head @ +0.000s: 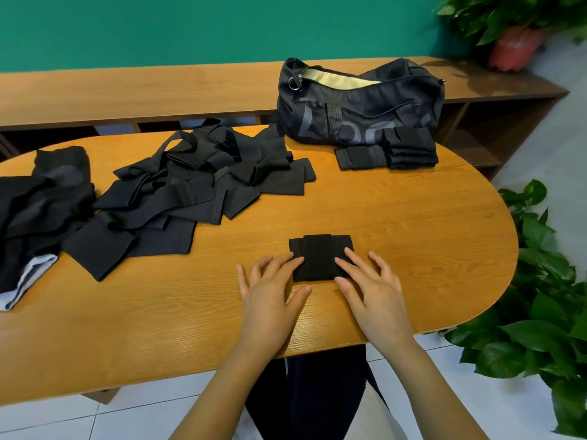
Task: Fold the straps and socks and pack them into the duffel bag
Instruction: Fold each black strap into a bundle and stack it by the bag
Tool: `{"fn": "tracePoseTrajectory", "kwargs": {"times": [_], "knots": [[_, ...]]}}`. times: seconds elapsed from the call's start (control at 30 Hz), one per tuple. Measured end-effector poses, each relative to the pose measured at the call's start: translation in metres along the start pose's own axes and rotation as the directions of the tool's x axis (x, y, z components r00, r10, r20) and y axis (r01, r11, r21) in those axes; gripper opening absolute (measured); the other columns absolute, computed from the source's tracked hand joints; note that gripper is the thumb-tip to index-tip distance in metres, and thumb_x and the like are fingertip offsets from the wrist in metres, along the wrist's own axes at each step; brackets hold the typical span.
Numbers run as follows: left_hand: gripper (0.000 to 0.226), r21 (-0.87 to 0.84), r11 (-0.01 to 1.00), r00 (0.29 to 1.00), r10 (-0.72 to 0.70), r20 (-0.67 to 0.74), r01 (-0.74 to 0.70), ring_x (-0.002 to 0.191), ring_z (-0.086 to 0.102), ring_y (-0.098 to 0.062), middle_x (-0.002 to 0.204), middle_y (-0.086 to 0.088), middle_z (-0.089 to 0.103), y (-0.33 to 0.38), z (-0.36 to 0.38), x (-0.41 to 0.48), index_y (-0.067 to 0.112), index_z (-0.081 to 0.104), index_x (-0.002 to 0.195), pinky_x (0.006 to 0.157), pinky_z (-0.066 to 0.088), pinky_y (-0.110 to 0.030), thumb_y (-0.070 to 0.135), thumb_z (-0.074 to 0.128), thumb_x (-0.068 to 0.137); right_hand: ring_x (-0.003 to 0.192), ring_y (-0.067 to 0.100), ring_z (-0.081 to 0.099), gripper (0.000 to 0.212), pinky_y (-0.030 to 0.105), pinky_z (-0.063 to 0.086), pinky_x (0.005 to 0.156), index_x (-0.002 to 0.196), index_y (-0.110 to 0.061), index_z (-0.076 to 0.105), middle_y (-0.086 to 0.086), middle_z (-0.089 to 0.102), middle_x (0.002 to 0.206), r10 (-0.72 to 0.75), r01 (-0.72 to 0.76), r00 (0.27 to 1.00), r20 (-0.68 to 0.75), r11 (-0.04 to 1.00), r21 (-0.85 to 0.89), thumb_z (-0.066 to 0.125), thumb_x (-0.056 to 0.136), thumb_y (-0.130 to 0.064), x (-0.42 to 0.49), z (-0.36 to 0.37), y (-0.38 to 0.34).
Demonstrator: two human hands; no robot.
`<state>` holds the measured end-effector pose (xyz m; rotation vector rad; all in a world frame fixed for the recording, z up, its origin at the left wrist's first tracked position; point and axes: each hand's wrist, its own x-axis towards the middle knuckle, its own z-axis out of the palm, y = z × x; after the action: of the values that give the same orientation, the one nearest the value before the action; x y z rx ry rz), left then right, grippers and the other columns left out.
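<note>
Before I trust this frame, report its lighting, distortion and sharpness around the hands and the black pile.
Head view: soft, even light, faint shadows under the left hand and right hand; head view: the wide lens bows the table rim; head view: the unfolded pile goes near-uniform black, folds hard to separate; head view: the potted plant at top right looks soft.

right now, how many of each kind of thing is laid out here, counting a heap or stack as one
duffel bag: 1
lone folded black strap: 1
stack of folded black pieces beside the bag: 1
loose black heap, too tangled to count singly: 1
total: 4
</note>
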<state>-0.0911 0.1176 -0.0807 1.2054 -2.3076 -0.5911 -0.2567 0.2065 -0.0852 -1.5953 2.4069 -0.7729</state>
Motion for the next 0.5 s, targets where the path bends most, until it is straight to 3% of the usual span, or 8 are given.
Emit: {"fn": "tracePoseTrajectory", "kwargs": {"times": [0.17,0.3,0.37,0.5], "knots": [[0.045,0.176,0.983,0.999,0.039,0.011,-0.041,0.131,0.035,-0.016,0.141,0.011,0.046,0.004,-0.003,0.01,0.037,0.053,0.134,0.117,0.007,-0.056,0.046,0.057,0.091,0.145,0.007,0.008,0.06,0.03,0.004,0.113,0.141,-0.043,0.042,-0.029,0.023,0.151,0.019,-0.022,0.997,0.074,0.999,0.028,0.02,0.093,-0.071,0.002,-0.006,-0.001],[0.034,0.277,0.952,0.992,0.124,0.031,-0.128,0.114,0.054,-0.023,0.124,0.004,0.06,0.001,0.0,0.029,0.03,0.067,0.119,0.108,0.03,-0.058,0.042,0.055,0.089,0.144,0.006,0.007,0.053,0.032,0.008,0.116,0.147,-0.041,0.031,-0.031,0.018,0.148,0.074,-0.084,0.987,0.141,0.995,0.062,0.032,0.096,-0.056,0.008,-0.017,-0.006],[0.033,0.287,0.947,0.99,0.138,0.038,-0.143,0.113,0.054,-0.022,0.12,0.005,0.062,0.003,0.003,0.038,0.029,0.068,0.117,0.109,0.029,-0.057,0.042,0.051,0.091,0.145,0.008,0.005,0.05,0.035,0.009,0.117,0.145,-0.041,0.033,-0.023,0.016,0.156,0.057,-0.06,0.99,0.127,0.998,0.016,0.034,0.097,-0.058,0.014,-0.019,-0.006],[0.036,0.259,0.959,0.992,0.101,0.073,-0.117,0.127,0.039,-0.014,0.133,0.012,0.051,0.012,0.004,0.059,0.035,0.058,0.13,0.116,0.011,-0.047,0.044,0.04,0.1,0.148,0.012,0.006,0.063,0.04,0.0,0.119,0.13,-0.04,0.052,-0.017,0.015,0.16,-0.164,0.183,0.98,0.114,0.965,-0.188,0.01,0.091,-0.065,0.034,-0.021,-0.005]]}}
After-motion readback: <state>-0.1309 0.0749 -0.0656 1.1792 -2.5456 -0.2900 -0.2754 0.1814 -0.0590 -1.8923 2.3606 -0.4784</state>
